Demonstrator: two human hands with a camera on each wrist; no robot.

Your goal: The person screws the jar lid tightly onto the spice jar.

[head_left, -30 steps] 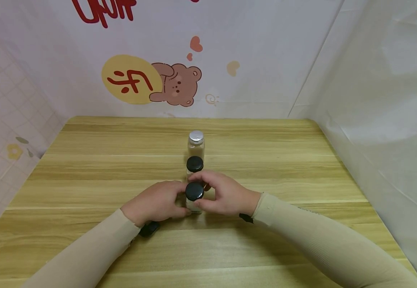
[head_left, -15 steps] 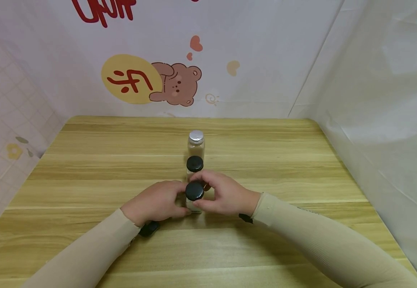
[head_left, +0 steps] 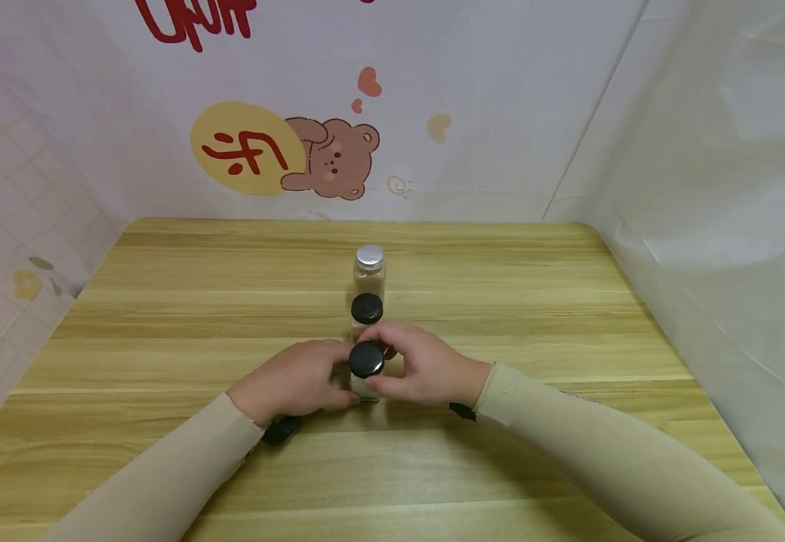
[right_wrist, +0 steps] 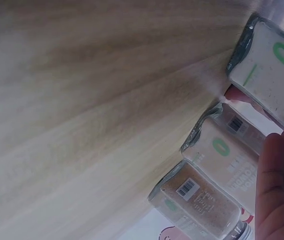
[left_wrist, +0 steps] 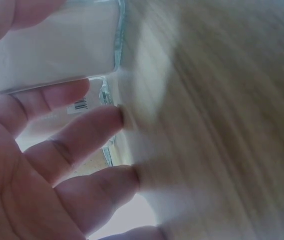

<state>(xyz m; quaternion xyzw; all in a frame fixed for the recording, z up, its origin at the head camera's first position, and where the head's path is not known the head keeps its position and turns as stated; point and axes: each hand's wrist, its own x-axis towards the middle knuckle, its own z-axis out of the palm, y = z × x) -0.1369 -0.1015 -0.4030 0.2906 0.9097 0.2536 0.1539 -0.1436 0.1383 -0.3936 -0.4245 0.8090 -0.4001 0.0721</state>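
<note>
Three square glass spice jars stand upright in a line running away from me. My left hand pinches the lower body of the nearest black-capped jar between thumb and fingers. At its top, my right hand holds the same jar with thumb and index finger. In the left wrist view, pale powder fills this jar. Just behind it is a second black-capped jar, with pinkish powder in the right wrist view. Farthest back stands a silver-capped jar of brown powder, partly hidden by the second.
The wood-grain table extends to either side of the row. A white printed sheet hangs behind it, and another white sheet borders the right. A small black object shows beneath my left wrist.
</note>
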